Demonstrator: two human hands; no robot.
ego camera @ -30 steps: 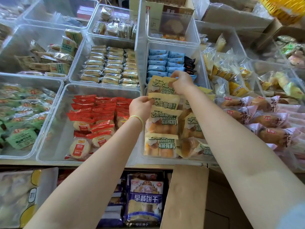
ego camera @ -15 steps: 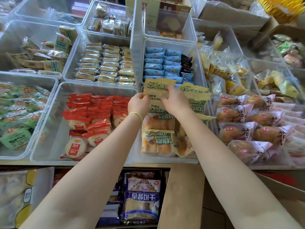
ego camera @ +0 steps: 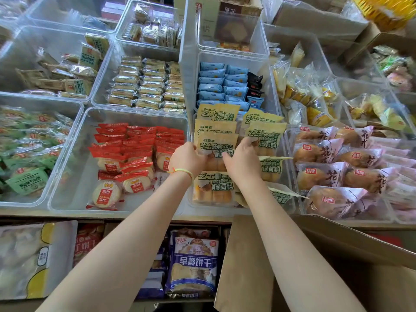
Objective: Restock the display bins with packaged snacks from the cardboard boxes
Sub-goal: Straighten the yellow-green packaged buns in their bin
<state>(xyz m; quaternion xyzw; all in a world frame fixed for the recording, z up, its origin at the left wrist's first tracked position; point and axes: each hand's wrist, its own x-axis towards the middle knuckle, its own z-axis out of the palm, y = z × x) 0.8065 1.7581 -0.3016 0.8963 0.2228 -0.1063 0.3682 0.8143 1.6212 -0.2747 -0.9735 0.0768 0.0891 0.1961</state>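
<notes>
A clear display bin (ego camera: 290,199) in the middle holds two rows of yellow-and-green bread packets. My left hand (ego camera: 188,159) and my right hand (ego camera: 242,159) grip the two lower sides of one yellow bread packet (ego camera: 217,146) in the left row, third from the back. More of the same packets (ego camera: 213,188) lie in front of it and behind it. The open brown cardboard box (ego camera: 247,262) sits below my right forearm at the bottom right; its inside is not visible.
Clear bins surround the middle one: red round cakes (ego camera: 126,154) to the left, pink bread packets (ego camera: 337,172) to the right, blue packets (ego camera: 222,84) behind. Green packets (ego camera: 24,154) fill the far-left bin. A lower shelf holds a blue biscuit bag (ego camera: 194,264).
Both hands have come back toward me along the left row, from the rear packet to the third packet. The rear packets now stand in place.
</notes>
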